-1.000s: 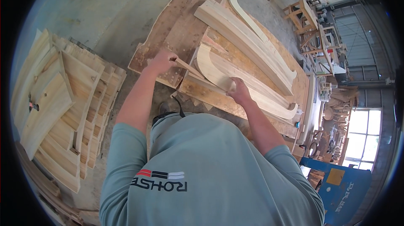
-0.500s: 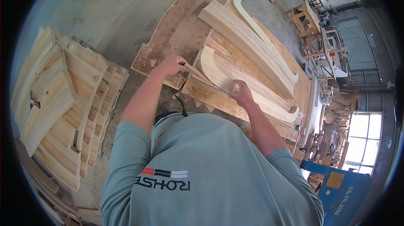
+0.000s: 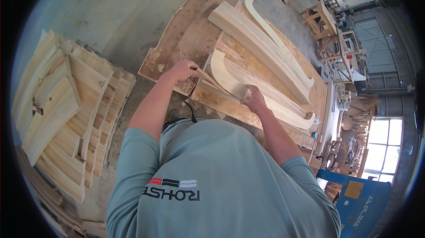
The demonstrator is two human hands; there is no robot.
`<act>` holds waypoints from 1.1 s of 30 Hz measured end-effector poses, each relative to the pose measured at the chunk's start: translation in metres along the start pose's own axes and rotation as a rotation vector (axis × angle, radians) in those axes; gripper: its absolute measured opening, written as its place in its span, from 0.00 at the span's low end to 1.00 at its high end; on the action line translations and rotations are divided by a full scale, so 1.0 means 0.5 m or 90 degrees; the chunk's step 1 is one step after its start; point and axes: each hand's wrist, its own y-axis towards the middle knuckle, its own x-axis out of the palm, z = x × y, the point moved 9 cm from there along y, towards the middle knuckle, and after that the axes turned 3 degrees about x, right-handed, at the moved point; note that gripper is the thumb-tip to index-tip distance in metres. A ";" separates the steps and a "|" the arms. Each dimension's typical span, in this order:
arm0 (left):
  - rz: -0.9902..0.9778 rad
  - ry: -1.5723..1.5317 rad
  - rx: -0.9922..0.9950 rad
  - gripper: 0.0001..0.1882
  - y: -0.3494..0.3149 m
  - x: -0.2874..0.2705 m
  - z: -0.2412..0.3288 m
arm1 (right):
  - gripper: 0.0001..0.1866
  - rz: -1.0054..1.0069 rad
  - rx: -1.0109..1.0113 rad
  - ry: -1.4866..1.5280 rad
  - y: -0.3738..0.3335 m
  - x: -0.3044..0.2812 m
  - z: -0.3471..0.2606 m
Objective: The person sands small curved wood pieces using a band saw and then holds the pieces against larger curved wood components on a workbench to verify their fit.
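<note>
A pale curved wooden piece (image 3: 220, 70) lies on the workbench in front of me, its broad bent end toward my left. My left hand (image 3: 183, 70) is closed on the end of a thin brown strip (image 3: 204, 76), which runs along the near side of the curve. Closer to the middle, my right hand (image 3: 254, 99) is closed at the near edge of the same wooden piece. A small pale patch beside its fingers is blurred, and what they grip cannot be made out.
Beyond the curved piece, a long wooden beam (image 3: 261, 47) and a slim curved wooden part (image 3: 264, 23) lie on the workbench (image 3: 177, 45). At the left stands a stack of wooden panels (image 3: 53, 114). A blue machine (image 3: 358, 202) is at the lower right.
My left hand has shifted slightly to the right along with its end of the strip. My right hand stays in nearly the same place.
</note>
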 end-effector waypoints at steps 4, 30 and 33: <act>-0.014 0.011 0.001 0.19 0.010 0.006 -0.008 | 0.44 -0.025 0.022 0.045 -0.003 0.004 -0.003; -0.098 -0.509 -0.227 0.16 -0.235 0.191 0.150 | 0.08 0.132 -0.188 0.094 -0.278 -0.003 -0.147; -0.037 -0.468 -0.141 0.15 -0.223 0.263 0.205 | 0.06 0.206 -0.143 0.156 -0.353 -0.012 -0.059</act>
